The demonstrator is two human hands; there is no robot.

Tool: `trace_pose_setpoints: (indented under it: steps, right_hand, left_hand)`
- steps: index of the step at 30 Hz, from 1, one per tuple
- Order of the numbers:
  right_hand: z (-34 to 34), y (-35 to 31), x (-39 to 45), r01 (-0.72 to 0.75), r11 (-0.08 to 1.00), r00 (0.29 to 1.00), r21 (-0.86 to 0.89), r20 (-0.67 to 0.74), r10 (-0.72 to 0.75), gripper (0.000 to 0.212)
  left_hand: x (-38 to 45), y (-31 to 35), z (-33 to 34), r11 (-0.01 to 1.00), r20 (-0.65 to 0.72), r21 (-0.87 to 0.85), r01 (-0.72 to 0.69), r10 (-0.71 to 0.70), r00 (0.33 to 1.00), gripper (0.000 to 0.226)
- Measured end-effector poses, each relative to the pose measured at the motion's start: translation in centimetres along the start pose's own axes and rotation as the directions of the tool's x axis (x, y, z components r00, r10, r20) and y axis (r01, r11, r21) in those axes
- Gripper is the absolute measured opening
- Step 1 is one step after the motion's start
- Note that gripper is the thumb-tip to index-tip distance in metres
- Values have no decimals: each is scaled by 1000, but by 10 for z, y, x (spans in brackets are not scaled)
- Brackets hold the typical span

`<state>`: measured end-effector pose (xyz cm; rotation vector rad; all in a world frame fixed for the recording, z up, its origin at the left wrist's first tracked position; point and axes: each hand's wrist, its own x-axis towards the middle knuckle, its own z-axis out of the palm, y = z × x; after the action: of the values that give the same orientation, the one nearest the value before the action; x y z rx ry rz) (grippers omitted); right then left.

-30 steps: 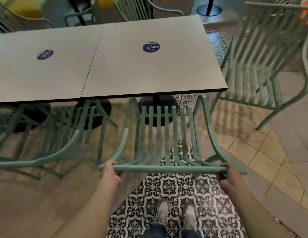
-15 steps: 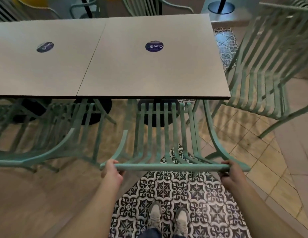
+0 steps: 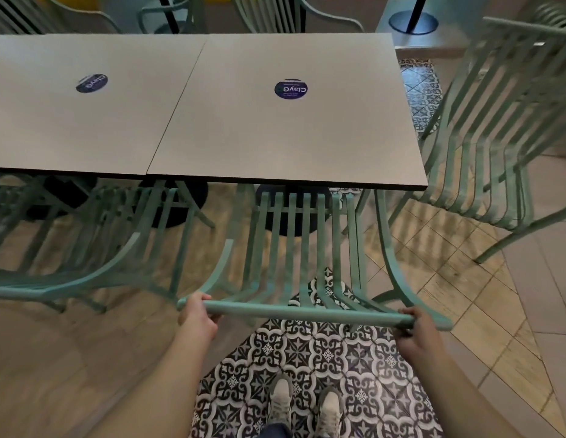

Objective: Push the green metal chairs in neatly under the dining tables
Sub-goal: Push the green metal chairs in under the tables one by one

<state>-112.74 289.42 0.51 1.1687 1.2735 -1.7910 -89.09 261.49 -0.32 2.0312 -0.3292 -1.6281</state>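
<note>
A green slatted metal chair [image 3: 307,312] stands right in front of me, its seat partly under the right grey dining table [image 3: 338,147]. My left hand [image 3: 198,317] grips the left end of the chair's top rail. My right hand [image 3: 414,333] grips the right end. A second green chair [image 3: 86,273] stands to the left, its seat partly under the left grey table [image 3: 54,128]. A third green chair [image 3: 496,137] stands off the table's right end, out on the open floor.
Both tables rest on black round pedestal bases [image 3: 291,216]. More green chairs [image 3: 269,14] line the far side. Patterned black-and-white tiles [image 3: 322,358] lie under my shoes [image 3: 304,406]. A raised step [image 3: 433,45] with a black pole base sits at the back right.
The chair in my hands has slid forward, so more of its seat is under the right table. I have stepped closer to the tables.
</note>
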Motion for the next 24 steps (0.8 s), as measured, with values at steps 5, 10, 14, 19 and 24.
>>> trace_pose_setpoints:
  steps: [5,10,14,19,24]
  right_hand:
    - [0,3,-1,14,1000,1000,-1,4,-14,8]
    - [-1,5,0,26,1000,1000,-3,5,-26,11]
    - [-1,5,1,31,999,999,-16,-11,-31,11]
    - [-2,3,3,25,999,1000,-39,-13,-26,9]
    - [0,-3,6,26,1000,1000,-10,-10,-26,10]
  left_hand:
    - [-3,3,-3,1000,24,-7,-7,7,1000,18]
    - [-10,4,-5,1000,41,-4,-21,21,999,27]
    - [-13,1,-7,1000,57,-9,-15,16,998,29]
    - [-16,0,-8,1000,52,-9,-2,3,999,21]
    - [-16,-3,-5,1000,60,-17,11,-10,998,26]
